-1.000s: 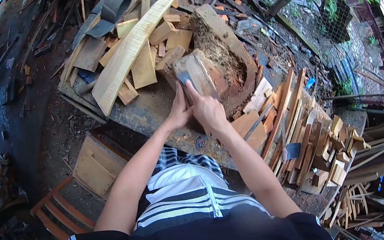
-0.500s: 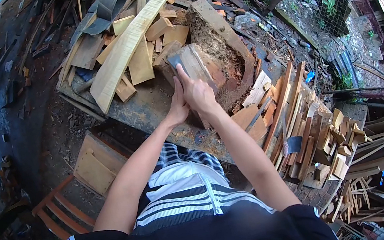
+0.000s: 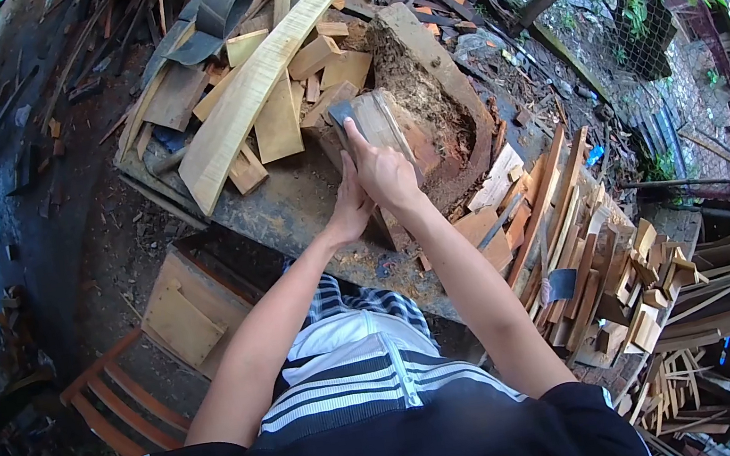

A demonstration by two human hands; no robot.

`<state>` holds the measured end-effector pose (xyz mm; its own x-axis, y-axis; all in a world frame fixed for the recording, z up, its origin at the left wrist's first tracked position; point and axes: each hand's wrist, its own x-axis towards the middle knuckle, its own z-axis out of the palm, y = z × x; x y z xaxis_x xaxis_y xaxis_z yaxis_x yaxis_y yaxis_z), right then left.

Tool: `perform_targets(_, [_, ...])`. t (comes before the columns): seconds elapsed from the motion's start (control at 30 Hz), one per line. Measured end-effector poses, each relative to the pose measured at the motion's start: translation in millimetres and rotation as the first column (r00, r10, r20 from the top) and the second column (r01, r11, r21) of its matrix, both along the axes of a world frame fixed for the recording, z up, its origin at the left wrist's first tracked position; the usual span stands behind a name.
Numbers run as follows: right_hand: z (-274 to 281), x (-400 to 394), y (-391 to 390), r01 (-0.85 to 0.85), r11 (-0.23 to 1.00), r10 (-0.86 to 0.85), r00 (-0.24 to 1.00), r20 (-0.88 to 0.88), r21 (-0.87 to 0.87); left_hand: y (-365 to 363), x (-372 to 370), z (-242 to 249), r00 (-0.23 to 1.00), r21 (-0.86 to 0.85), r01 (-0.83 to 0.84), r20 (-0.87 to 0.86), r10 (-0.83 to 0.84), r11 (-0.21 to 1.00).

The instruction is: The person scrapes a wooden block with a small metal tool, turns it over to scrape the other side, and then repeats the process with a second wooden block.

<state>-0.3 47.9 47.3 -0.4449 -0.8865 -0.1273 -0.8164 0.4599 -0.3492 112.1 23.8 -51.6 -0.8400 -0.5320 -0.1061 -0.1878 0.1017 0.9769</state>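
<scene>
From my end, the work looks under way rather than finished: both hands are at the wooden block (image 3: 379, 121), which sits among scraps on the worktop (image 3: 276, 206). I can't judge how much is done or left, since I make out no clearly finished face. The right hand (image 3: 387, 173) has its index finger straight along a dark flat piece (image 3: 341, 112) at the block's edge, the other fingers partly curled; I can't tell how firm that grip is. The left hand (image 3: 350, 213) lies just beside it, fingers fairly straight; whether it has hold of anything, I can't tell. My view of the contact beneath both palms is blocked, the dark piece's lower part is covered, and its material is unclear. A long curved plank (image 3: 264, 70) hides some offcuts (image 3: 278, 129).
</scene>
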Motion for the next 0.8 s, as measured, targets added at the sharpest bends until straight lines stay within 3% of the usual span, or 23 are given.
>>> perform_targets(0.2, [11,4,51,-0.016,0.994,0.006,0.996,0.085,0.111,1,2,3,0.998,-0.027,0.005,0.066,-0.003,1.0])
perform_targets(0.37, [8,-4,10,0.012,0.999,-0.014,1.0,0.022,0.051,3,4,-2,0.999,0.008,0.02,0.04,-0.02,1.0])
perform_targets(0.5, [-1,-9,14,-0.008,0.999,0.009,1.0,-0.017,0.046,1,3,2,0.999,0.033,0.032,0.029,-0.033,0.999])
perform_targets(0.57, [6,-4,39,0.024,0.994,-0.03,0.998,0.052,0.106,2,6,6,0.993,0.002,0.043,0.113,-0.043,0.999])
perform_targets(0.67, [11,-2,62,0.032,0.991,-0.04,0.997,0.061,0.13,4,6,4,0.996,0.017,0.027,0.086,-0.029,0.999])
perform_targets(0.8, [2,-13,27,0.079,0.995,-0.081,0.996,0.026,0.058,4,5,7,0.996,0.033,0.049,0.077,-0.051,0.998])
